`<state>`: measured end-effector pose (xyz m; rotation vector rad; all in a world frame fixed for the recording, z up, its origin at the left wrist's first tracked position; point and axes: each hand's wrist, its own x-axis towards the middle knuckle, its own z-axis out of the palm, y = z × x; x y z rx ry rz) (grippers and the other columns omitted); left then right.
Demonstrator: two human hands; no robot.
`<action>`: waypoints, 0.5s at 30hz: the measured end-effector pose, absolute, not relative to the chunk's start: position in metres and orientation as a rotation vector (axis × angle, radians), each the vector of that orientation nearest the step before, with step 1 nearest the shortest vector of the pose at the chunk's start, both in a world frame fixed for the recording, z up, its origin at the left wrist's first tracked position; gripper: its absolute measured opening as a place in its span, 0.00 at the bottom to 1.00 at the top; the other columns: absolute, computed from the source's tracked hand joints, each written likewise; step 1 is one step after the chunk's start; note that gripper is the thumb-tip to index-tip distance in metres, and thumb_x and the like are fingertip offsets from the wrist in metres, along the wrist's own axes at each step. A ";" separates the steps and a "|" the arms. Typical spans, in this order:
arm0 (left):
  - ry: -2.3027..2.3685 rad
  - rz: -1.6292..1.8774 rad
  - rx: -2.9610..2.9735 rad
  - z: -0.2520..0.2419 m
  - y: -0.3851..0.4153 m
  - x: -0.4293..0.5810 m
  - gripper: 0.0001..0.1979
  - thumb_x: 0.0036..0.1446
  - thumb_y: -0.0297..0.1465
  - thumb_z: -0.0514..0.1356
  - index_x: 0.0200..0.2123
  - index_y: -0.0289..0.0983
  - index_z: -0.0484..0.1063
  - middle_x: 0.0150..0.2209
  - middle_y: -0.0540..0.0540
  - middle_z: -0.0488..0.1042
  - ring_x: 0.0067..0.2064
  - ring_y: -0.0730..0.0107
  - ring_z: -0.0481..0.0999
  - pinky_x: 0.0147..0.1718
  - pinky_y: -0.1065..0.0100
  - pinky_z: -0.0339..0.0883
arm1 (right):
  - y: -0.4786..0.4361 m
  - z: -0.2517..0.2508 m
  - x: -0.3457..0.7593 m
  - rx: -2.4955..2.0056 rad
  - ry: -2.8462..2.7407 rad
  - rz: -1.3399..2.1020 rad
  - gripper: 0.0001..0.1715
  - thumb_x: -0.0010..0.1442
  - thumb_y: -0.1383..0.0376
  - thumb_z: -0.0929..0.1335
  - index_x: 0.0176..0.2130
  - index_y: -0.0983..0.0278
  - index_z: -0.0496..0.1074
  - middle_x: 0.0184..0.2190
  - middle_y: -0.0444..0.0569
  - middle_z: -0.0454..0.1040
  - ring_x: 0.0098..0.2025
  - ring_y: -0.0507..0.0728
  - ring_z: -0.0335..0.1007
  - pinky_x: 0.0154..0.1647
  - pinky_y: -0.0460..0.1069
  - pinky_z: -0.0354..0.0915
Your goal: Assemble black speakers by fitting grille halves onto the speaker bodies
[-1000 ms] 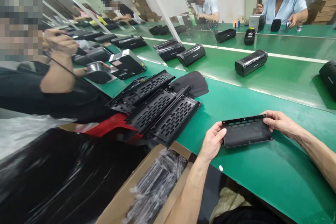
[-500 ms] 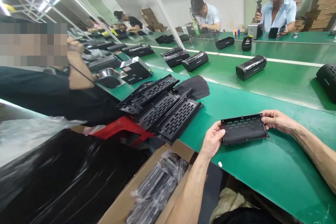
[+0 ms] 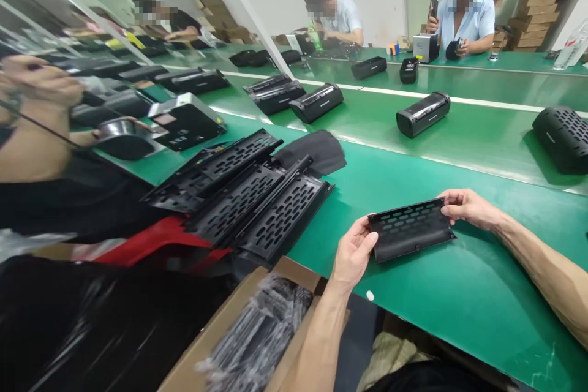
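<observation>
A black slotted speaker grille panel (image 3: 411,229) is held up between my two hands, just above the green table (image 3: 496,294). My left hand (image 3: 356,251) pinches its left end, thumb on the near face. At the upper right corner, my right hand (image 3: 468,208) grips it between thumb and fingers. Dark mesh or cloth seems to cover the panel's lower part, while rows of slots show through along the top. To the left lie several similar grille panels (image 3: 285,211), overlapping, with a piece of black mesh cloth (image 3: 315,153) behind them.
An open carton (image 3: 215,343) with plastic-wrapped parts stands at the table's near edge. A small white piece (image 3: 370,296) lies close to my left wrist. Black speaker housings (image 3: 422,114) rest on the conveyor belt (image 3: 367,119). A co-worker's arm (image 3: 37,122) is at left; others sit opposite.
The view has turned slightly right, so things appear shifted left. The panel has tilted a little, and its slots show more clearly. Both hands keep their hold.
</observation>
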<state>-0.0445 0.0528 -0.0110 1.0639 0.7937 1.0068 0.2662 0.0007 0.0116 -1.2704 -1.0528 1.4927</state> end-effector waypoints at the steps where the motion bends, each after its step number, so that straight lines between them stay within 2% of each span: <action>1: 0.794 1.015 1.068 -0.011 0.052 -0.045 0.28 0.49 0.43 0.77 0.50 0.35 0.80 0.47 0.38 0.83 0.50 0.53 0.82 0.53 0.58 0.74 | 0.000 0.013 0.267 -1.262 -1.069 1.495 0.26 0.47 0.53 0.83 0.38 0.65 0.77 0.26 0.40 0.75 0.25 0.49 0.67 0.30 0.46 0.64; 5: 0.815 1.053 1.066 -0.012 0.048 -0.048 0.27 0.49 0.42 0.77 0.50 0.36 0.81 0.48 0.38 0.83 0.50 0.56 0.82 0.52 0.61 0.75 | -0.005 0.019 0.271 -1.241 -1.142 1.542 0.26 0.51 0.49 0.82 0.36 0.64 0.75 0.27 0.41 0.75 0.26 0.49 0.68 0.31 0.46 0.65; 15: 0.827 1.046 1.075 -0.013 0.043 -0.049 0.27 0.51 0.43 0.76 0.51 0.37 0.81 0.49 0.38 0.83 0.51 0.53 0.82 0.53 0.60 0.74 | -0.010 0.023 0.273 -1.317 -1.186 1.540 0.28 0.51 0.44 0.81 0.31 0.64 0.74 0.24 0.41 0.72 0.24 0.49 0.65 0.29 0.46 0.64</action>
